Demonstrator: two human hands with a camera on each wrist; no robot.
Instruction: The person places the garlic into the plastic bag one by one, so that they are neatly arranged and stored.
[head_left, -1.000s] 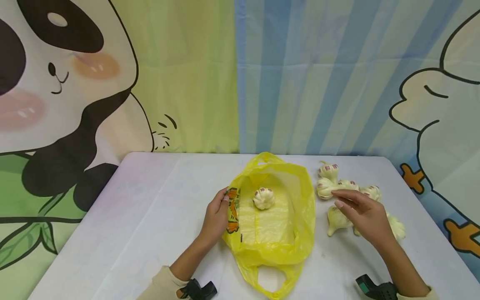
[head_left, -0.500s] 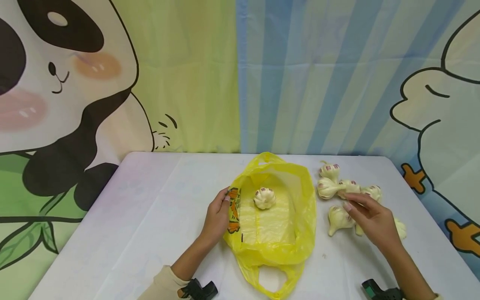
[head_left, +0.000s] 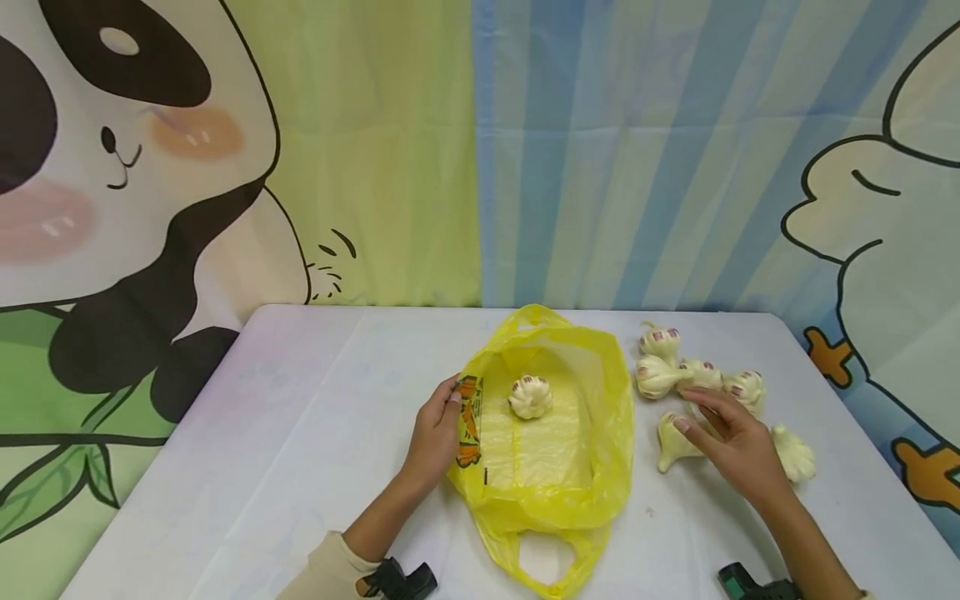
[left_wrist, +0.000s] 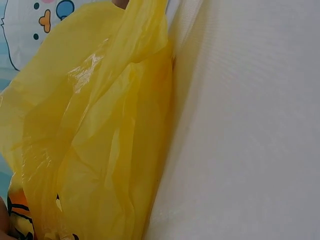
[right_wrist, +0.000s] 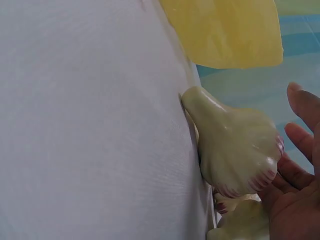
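My left hand point(head_left: 433, 437) pinches the left rim of a yellow plastic bag point(head_left: 611, 467), held with its mouth facing up. One garlic bulb point(head_left: 530, 397) lies inside it. At the right, my right hand point(head_left: 738, 450) hovers low over a group of garlic bulbs, thumb and fingers apart. Near its thumb is a bulb point(head_left: 675, 437) with its stem toward me; another bulb point(head_left: 793, 454) shows beyond the wrist side. In the right wrist view, a large pale bulb point(right_wrist: 240, 145) with purplish tips lies beside the fingers, some partly behind it; whether they touch it I cannot tell.
Several more bulbs, one of them point(head_left: 660, 377) with its stem pointing right, cluster behind the right hand. A white-covered table point(head_left: 300, 433) carries everything, and a printed cartoon curtain point(head_left: 390, 167) hangs behind its far edge. The bag's handle loop point(head_left: 551, 583) lies toward me.
My right hand shifts slightly right over the bulbs, then back a little left and lower, its thumb and fingers spreading apart. The left hand and bag stay nearly still.
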